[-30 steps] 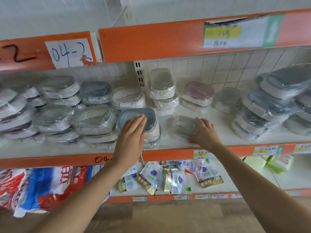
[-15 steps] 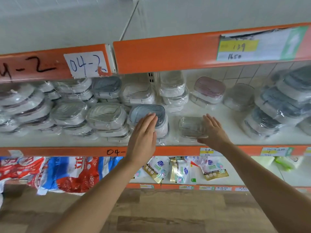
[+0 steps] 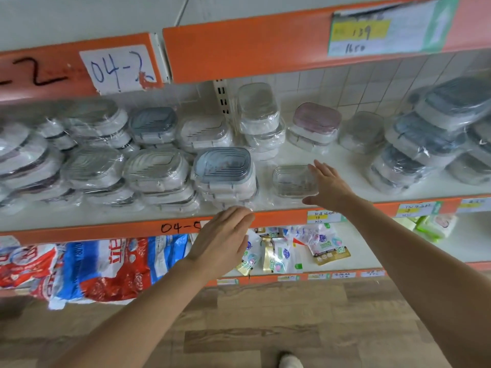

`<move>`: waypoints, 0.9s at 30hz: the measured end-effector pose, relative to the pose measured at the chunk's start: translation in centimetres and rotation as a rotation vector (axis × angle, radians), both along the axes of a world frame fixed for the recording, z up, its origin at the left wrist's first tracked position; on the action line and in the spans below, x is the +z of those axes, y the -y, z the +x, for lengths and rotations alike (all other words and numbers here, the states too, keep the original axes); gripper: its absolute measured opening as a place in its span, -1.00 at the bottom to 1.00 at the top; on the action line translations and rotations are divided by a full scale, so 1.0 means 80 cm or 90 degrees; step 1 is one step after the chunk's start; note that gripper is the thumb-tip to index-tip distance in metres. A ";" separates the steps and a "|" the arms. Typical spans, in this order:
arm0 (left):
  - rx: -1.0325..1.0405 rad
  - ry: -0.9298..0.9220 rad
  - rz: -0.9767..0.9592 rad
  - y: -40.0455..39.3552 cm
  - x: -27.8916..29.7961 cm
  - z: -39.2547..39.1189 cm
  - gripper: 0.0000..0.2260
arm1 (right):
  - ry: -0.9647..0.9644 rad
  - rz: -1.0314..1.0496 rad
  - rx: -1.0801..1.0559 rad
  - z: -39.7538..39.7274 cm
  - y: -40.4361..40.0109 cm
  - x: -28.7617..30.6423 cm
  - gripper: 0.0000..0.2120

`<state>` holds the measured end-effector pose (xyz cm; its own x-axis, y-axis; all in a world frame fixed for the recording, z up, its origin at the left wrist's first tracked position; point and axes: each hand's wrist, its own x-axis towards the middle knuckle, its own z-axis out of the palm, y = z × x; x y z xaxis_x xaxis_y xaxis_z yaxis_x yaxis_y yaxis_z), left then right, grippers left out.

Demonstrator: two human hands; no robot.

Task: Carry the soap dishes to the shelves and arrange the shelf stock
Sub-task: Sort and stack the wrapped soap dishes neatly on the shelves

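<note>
Now clear soap dish long axis sideways, right hand flat beside, left hand empty.

L hand flat, R hand splayed (both empty)

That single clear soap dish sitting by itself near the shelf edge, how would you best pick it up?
Take the clear soap dish across its two short ends, coming from the front and above. It lies flat with bare shelf on its right and behind it, and the right hand is open beside that end. Its plastic wrap looks slippery, so hold the rigid rim rather than the film.
</note>
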<state>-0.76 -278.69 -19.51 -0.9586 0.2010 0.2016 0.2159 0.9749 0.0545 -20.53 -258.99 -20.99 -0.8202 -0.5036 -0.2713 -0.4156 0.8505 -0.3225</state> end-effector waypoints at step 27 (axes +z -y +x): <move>-0.001 0.130 0.056 -0.134 0.033 -0.143 -0.60 | -0.199 0.000 -0.007 0.013 -0.121 0.084 -0.33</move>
<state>-12.19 -268.01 -16.85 -0.9811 0.1922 0.0206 0.1927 0.9641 0.1825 -19.51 -249.28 -14.27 -0.8692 -0.4944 -0.0050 -0.4855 0.8555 -0.1799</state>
